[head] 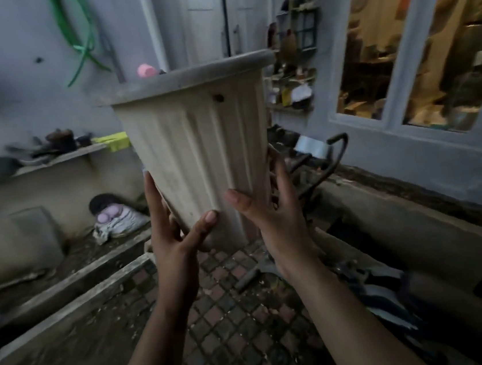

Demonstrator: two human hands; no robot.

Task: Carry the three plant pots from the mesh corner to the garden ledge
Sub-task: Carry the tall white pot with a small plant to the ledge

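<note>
A tall cream plant pot (199, 145) with ribbed sides and a wide grey rim fills the middle of the head view, held upright in the air and slightly tilted. My left hand (174, 238) grips its lower left side, thumb across the front. My right hand (276, 211) grips the lower right side, fingers wrapped behind. The pot's inside and its base are hidden. No other pots show clearly.
A concrete ledge (65, 285) runs along the left, with a sack (118, 223) on the soil behind it. A wall shelf (36, 163) holds clutter. A tiled path (236, 312) lies below. A second concrete curb (402, 209) and window (417, 51) stand right.
</note>
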